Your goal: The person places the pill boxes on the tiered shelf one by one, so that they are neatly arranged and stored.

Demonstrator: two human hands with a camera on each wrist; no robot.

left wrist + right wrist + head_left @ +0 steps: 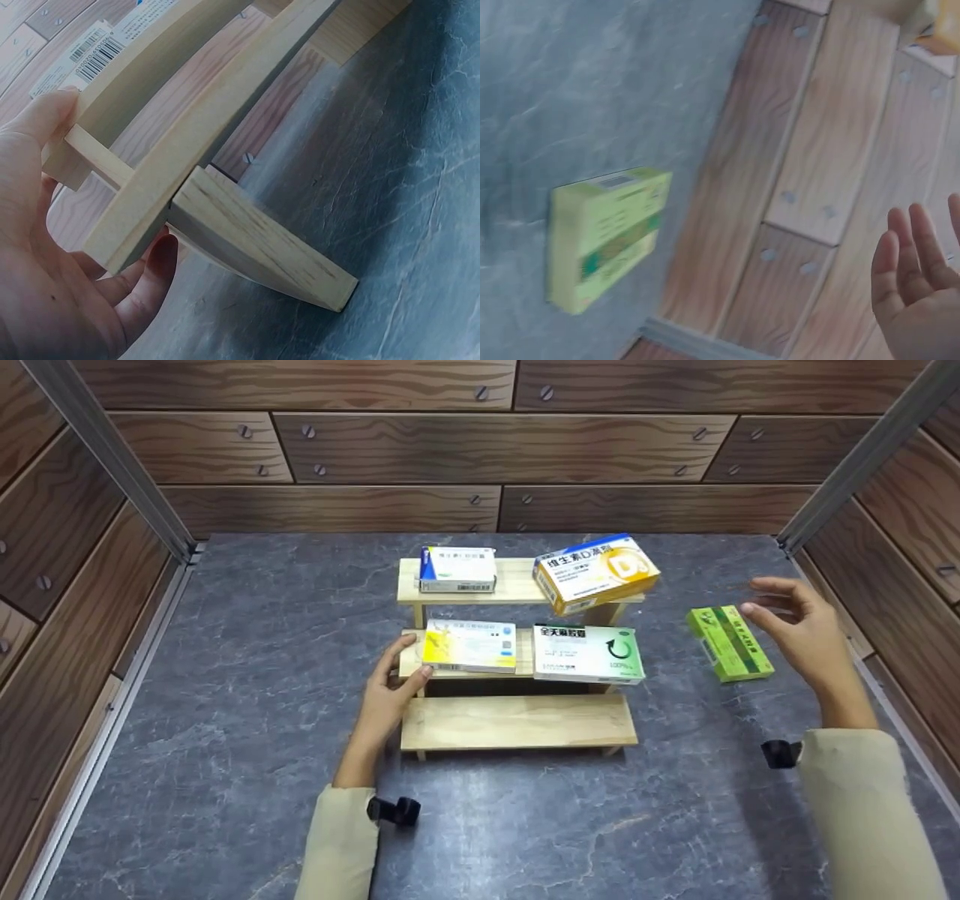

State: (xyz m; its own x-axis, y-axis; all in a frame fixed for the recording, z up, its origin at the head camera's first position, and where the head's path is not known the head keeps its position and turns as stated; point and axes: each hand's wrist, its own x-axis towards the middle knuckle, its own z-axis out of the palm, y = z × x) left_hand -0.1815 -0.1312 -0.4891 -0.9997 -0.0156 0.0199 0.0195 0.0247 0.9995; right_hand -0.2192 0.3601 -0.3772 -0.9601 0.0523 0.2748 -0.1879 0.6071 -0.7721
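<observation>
A three-tier wooden stand (517, 721) is at the middle of the table. My left hand (385, 697) grips its left side at the middle tier; in the left wrist view the thumb lies by the shelf's edge and the other fingers curl round the wooden frame (150, 187). To the right of the stand, a green medicine box (731, 643) lies on the table. Above its right side is my right hand (806, 634), fingers loosely bent and holding nothing. The right wrist view shows that hand (922, 292) apart from the green box (619, 236).
On the top tier are a blue-and-white box (459, 568) and a tilted orange-and-white vitamin D box (596, 574). The middle tier bears a yellow-and-white box (471, 645) and a green-and-white box (587, 652). Wood-patterned walls (502, 446) enclose the grey marbled table (517, 825).
</observation>
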